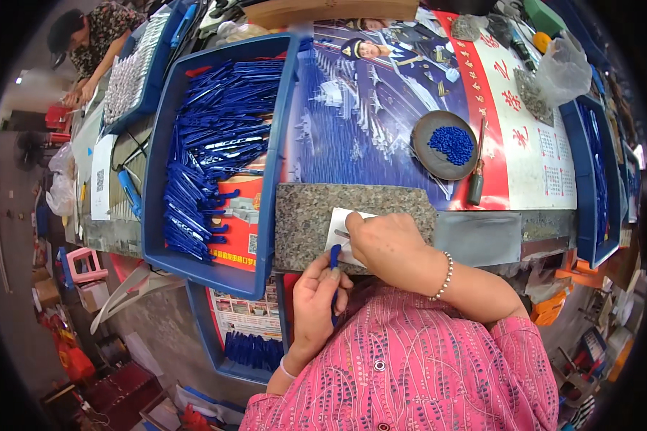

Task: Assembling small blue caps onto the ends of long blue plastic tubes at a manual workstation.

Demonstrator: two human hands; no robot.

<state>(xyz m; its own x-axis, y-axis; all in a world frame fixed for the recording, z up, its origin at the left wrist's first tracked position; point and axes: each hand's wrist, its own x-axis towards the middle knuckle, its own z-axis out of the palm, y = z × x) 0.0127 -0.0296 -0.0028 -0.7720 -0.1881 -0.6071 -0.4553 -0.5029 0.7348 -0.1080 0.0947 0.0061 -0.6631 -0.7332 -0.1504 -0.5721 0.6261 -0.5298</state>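
Observation:
My left hand [316, 300] is closed around a slim dark blue rod-like piece [335, 260], whose rounded upper end reaches the near edge of the granite slab [302, 215]. Just above it, my right hand [392, 243] pinches a small grey metal-looking piece [342, 233] over a white card [338, 220] lying on the slab. The fingers hide most of that piece, so its kind cannot be told. On the left, a blue tray [281, 154] holds many long, thin blue pieces [226, 108], several with hooked ends.
Beyond the slab, a round dish [425, 159] of small blue beads sits on a poster [381, 122], beside a screwdriver [476, 179]. A lower blue tray [201, 320] is at the near left, another blue tray [591, 237] at the right. Another person [97, 43] works at the far left.

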